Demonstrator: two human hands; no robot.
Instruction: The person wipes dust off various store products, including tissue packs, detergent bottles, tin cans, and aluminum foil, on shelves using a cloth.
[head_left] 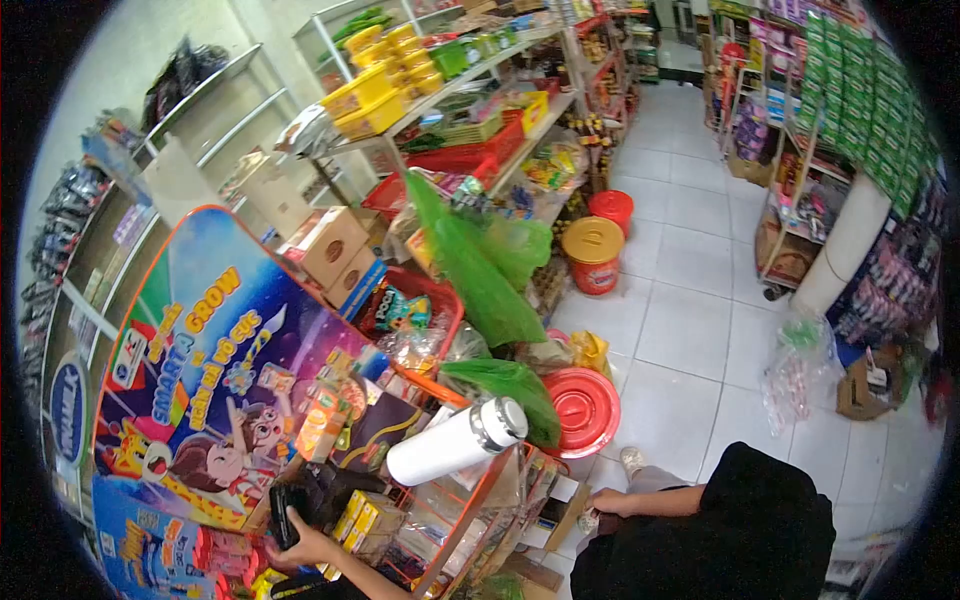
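At the lower left, my left hand (pixel 305 545) grips a dark black object (pixel 284 512), its exact kind unclear, in front of a colourful display board (pixel 225 350). My right hand (pixel 603 503) reaches in from a loose black sleeve (pixel 700 530), its fingers closed at an open cardboard box (pixel 560 515). Something small and pale shows under those fingers, too small to name. Between the hands, a white bottle (pixel 445 445) with a metallic cap lies tilted over an orange-edged rack. Yellow boxes (pixel 368 520) are just right of my left hand.
A red lidded bucket (pixel 580 412) stands beyond my right hand, near green plastic bags (pixel 480 270). Farther off is a bucket with a yellow lid (pixel 593 242). Stocked shelves (pixel 470 60) line the white tiled floor (pixel 665 330). A shoe (pixel 632 460) shows below.
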